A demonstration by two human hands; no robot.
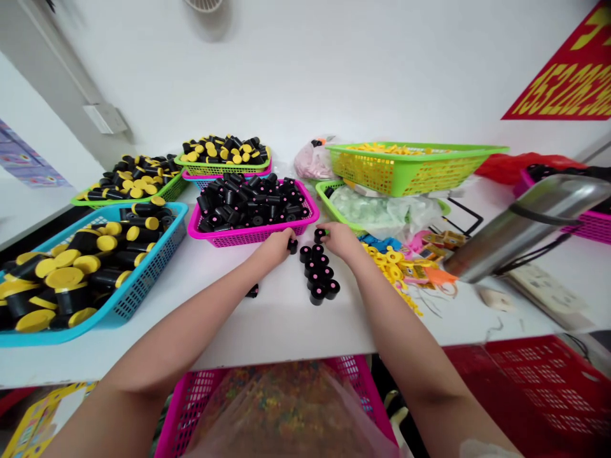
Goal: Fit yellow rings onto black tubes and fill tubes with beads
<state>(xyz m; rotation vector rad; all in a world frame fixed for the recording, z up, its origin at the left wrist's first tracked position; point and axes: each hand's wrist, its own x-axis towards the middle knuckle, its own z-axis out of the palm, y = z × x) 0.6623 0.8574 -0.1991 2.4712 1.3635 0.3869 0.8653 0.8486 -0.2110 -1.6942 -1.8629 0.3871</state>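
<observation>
Two hands, each at a small blk cylinder. L hand [277, 249] has its grip narrowed on one, the L cyl [293, 246], thumb & fingertips round its side. R hand [341, 242] has its grip at the side of another, the R cyl [319, 236], at the far end of a standing group; can't tell if it's fully pinched. Both pcs are at or just over the white worktop [281, 337], near the basket.

Handling (judgement): prob. light, stiff plastic; smooth sides, so maybe a bit slippery; not fragile by the look of it. Best hold = thumb opp. fingertips on the curved wall, approx. mid-height, w/ the end face left free. Light pressure should do. Upright pcs sit on a flat end, so a nudge could tip a neighbour; any on its side may roll.

Next out: the standing group [314, 277], upright, close-packed in staggered rows, pink dots up. Lone cyl [252, 292] lies beside the L forearm, partly hidden.

Further out: pink basket [248, 238] heaped w/ loose blk cylinders, any angle, so ea. needs its own approach. Blue basket [143, 283] far L, w/ yellow-capped pcs, prob. similar feel. Yellow rings [392, 270] to the R, then a steel flask [496, 242], likely the heaviest single item nearby.
</observation>
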